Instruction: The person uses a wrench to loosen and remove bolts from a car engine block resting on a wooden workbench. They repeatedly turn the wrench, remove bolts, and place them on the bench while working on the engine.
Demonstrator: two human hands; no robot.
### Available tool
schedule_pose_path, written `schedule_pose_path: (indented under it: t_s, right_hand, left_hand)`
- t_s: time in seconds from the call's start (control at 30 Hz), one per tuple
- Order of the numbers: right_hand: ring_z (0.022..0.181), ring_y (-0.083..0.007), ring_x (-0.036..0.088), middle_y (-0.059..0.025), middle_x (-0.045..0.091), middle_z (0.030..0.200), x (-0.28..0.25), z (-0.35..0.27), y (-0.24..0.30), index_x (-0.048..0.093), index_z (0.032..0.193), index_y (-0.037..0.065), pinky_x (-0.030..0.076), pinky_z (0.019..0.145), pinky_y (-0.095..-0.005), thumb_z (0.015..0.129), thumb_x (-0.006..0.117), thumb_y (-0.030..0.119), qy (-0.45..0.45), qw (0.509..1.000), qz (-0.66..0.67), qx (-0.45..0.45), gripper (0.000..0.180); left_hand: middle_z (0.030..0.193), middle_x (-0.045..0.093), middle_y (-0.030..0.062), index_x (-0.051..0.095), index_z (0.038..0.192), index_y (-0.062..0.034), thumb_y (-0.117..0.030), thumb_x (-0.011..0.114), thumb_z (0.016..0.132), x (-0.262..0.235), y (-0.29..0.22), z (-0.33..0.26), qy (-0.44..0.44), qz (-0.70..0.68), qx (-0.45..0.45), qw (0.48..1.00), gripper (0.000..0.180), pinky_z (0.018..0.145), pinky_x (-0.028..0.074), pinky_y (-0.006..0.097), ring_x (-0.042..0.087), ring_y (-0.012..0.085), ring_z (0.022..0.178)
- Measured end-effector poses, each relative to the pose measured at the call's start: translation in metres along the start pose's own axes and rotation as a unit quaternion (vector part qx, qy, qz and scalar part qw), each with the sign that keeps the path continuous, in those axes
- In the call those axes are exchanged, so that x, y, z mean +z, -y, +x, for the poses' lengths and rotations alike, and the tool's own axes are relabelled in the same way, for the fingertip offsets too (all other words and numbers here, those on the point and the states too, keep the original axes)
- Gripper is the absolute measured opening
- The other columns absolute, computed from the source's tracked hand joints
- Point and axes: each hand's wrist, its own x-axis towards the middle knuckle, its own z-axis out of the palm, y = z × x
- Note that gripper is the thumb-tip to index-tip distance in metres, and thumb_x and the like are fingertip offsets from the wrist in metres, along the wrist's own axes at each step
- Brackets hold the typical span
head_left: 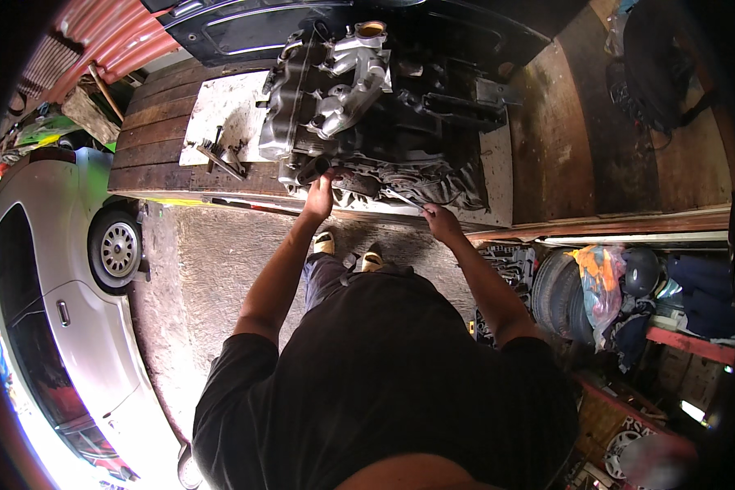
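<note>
A car engine [327, 98] lies on the wooden bench before me, with a grey cover on its left and silver intake piping on top. My left hand [320, 200] is closed at its front left corner, against a dark round pipe end [312, 170]; the fingertips are partly hidden. Between the thumb and fingers of my right hand [440, 222] is a slim silver wrench [403, 199], angled up and left toward the engine's near side. The far tip of the wrench meets dark parts that are hard to make out. Crumpled dark cloth or plastic [453, 189] lies beside it.
Loose bolts and metal tools [223, 155] rest on a stained white board [229, 106] at the left. A silver car [65, 269] stands on the left. Beneath the bench at right are tyres [554, 294], a colourful plastic bag [599, 286] and metal parts [510, 265].
</note>
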Motion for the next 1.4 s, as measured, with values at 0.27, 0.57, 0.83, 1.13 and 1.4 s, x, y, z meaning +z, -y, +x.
schedule_pose_path:
  t_s: [0.27,0.57,0.83,1.13,1.4]
  right_hand:
    - [0.088,-0.0203,0.057,-0.0092,0.065,0.093,0.048,0.001,-0.033,0.064,0.097,0.002,0.042,0.077,-0.0336,0.090,0.058,0.035,0.009,0.956,0.278,0.093,0.035]
    - [0.061,-0.0122,0.043,0.0004,0.045,0.063,0.092,0.019,-0.040,0.065,0.081,0.005,0.034,0.059,-0.0306,0.087,0.060,0.046,-0.054,0.934,0.333,0.113,0.041]
    - [0.064,-0.0140,0.048,-0.0020,0.052,0.067,0.091,0.014,-0.031,0.064,0.082,0.004,0.038,0.061,-0.0314,0.088,0.059,0.045,-0.065,0.937,0.335,0.072,0.042]
    - [0.080,-0.0236,0.060,-0.0114,0.064,0.080,0.100,0.026,-0.045,0.065,0.084,0.002,0.044,0.072,-0.0371,0.087,0.057,0.047,-0.089,0.955,0.281,0.031,0.046]
    - [0.079,-0.0346,0.060,-0.0177,0.062,0.083,0.064,0.015,-0.014,0.061,0.089,0.003,0.045,0.071,-0.0436,0.088,0.052,0.054,-0.149,0.984,0.043,0.087,0.052]
  left_hand:
    - [0.109,0.063,0.0077,0.061,0.110,-0.0054,-0.056,0.017,0.093,-0.005,0.001,-0.003,0.024,0.012,-0.045,0.999,0.070,0.090,0.038,0.037,0.055,0.0209,0.105]
    - [0.109,0.062,0.0065,0.060,0.110,-0.0073,-0.058,0.015,0.094,-0.003,0.000,-0.003,0.029,-0.001,-0.039,0.999,0.070,0.087,0.039,0.036,0.055,0.0205,0.103]
    - [0.105,0.062,0.0118,0.061,0.108,-0.0033,-0.053,0.020,0.096,-0.005,0.004,-0.003,0.023,-0.018,-0.044,0.999,0.065,0.072,0.044,0.032,0.055,0.0185,0.079]
    - [0.102,0.061,0.0155,0.061,0.107,-0.0022,-0.044,0.020,0.097,-0.005,-0.002,-0.004,0.019,0.001,-0.008,1.000,0.059,0.071,0.045,0.032,0.056,0.0215,0.075]
    - [0.109,0.062,0.0103,0.058,0.111,-0.0005,-0.043,0.016,0.099,-0.009,0.024,-0.001,0.012,0.038,-0.026,0.999,0.061,0.093,0.038,0.034,0.054,0.0209,0.105]
